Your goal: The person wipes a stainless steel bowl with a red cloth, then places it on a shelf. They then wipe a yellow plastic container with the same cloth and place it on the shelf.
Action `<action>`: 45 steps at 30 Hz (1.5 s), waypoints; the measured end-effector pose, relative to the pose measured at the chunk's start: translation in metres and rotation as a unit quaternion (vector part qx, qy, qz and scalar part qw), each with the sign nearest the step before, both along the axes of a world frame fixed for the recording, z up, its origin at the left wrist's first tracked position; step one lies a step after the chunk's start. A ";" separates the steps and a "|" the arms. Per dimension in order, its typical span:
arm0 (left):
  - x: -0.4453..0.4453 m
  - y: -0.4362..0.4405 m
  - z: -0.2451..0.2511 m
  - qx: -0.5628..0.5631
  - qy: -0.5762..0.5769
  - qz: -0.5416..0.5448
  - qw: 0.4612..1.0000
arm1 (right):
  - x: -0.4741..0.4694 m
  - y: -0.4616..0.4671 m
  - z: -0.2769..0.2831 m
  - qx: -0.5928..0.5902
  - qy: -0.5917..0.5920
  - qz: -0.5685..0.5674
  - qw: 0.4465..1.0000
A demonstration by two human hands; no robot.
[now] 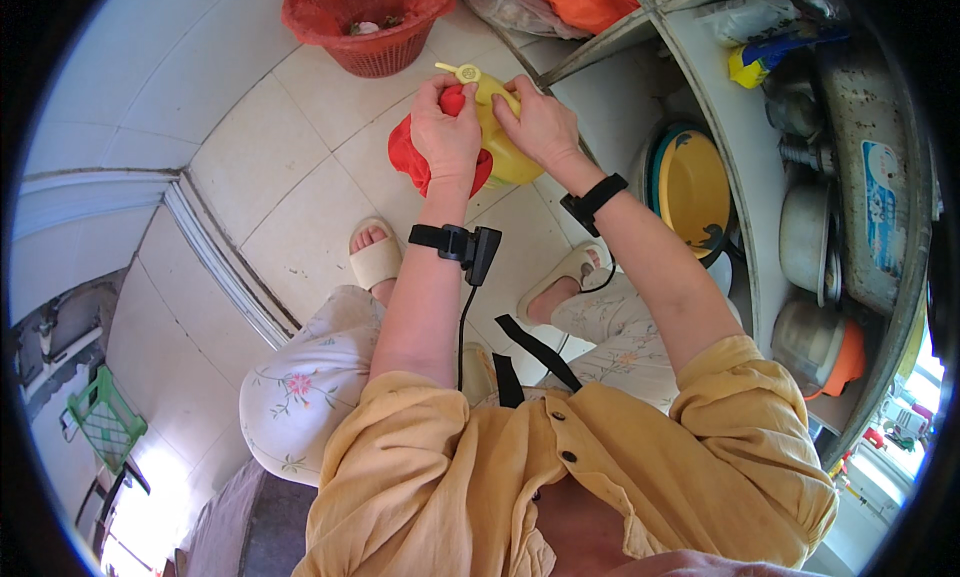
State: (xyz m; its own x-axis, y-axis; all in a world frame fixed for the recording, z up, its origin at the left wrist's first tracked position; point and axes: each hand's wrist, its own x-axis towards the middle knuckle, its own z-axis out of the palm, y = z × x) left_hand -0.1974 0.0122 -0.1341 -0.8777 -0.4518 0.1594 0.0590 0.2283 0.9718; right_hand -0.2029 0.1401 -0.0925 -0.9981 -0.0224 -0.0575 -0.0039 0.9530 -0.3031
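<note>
A yellow plastic jug (517,151) with a pale yellow screw cap (469,74) is before me, low over the tiled floor. My left hand (448,127) is closed on a bunched red cloth (409,154) against the jug's left side, its fingertips just below the cap. Part of the cloth hangs beneath my left wrist. On the other side, my right hand (541,122) grips the jug's upper part, thumb and fingers bent over it. The jug's handle and underside cannot be made out.
A red plastic basket (367,61) with a red liner stands beyond the jug. Along the right runs a shelf unit (720,157) holding yellow and green basins (694,191), metal pots (804,236) and bags. Black wrist straps with cables cross my forearms. A door track lies at left.
</note>
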 end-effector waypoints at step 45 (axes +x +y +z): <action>0.065 0.028 -0.093 0.590 -0.153 0.042 0.792 | -0.003 0.008 -0.012 -0.081 0.014 -0.035 0.996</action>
State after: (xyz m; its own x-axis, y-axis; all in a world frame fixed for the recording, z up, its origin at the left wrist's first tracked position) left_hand -0.1320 0.0406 -0.2272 -0.7523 -0.1873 -0.6316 -0.1871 -0.8585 0.4775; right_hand -0.2057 0.1478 -0.1043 -0.9987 0.0415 -0.0310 0.0511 0.8895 -0.4540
